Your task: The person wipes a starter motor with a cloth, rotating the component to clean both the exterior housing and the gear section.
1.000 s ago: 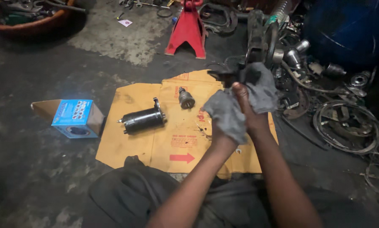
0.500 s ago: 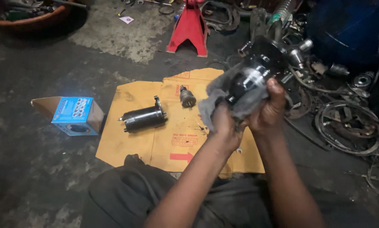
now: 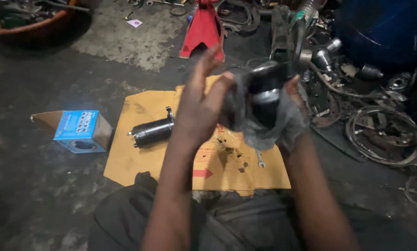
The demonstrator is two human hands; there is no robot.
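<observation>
My right hand (image 3: pixel 294 109) holds a black cylindrical motor part (image 3: pixel 266 93) wrapped in a grey rag (image 3: pixel 283 132), raised in front of me. My left hand (image 3: pixel 201 104) presses against the rag and the part's left side, fingers spread upward. Below lies a flattened brown cardboard sheet (image 3: pixel 139 158) on the floor. On it rests a black starter motor body (image 3: pixel 152 131), left of my left arm. A small wrench (image 3: pixel 260 160) lies on the cardboard beneath the rag.
An open blue carton (image 3: pixel 78 131) lies on the dark concrete floor to the left. A red jack stand (image 3: pixel 203 30) stands behind the cardboard. Scrap metal rings, hoses and parts (image 3: pixel 380 132) pile up on the right beside a blue drum (image 3: pixel 380 28).
The hands came nearer to the camera with the rag-wrapped part. My left hand shifted from gripping the rag underneath to pressing its side with fingers spread; a small part on the cardboard is now hidden.
</observation>
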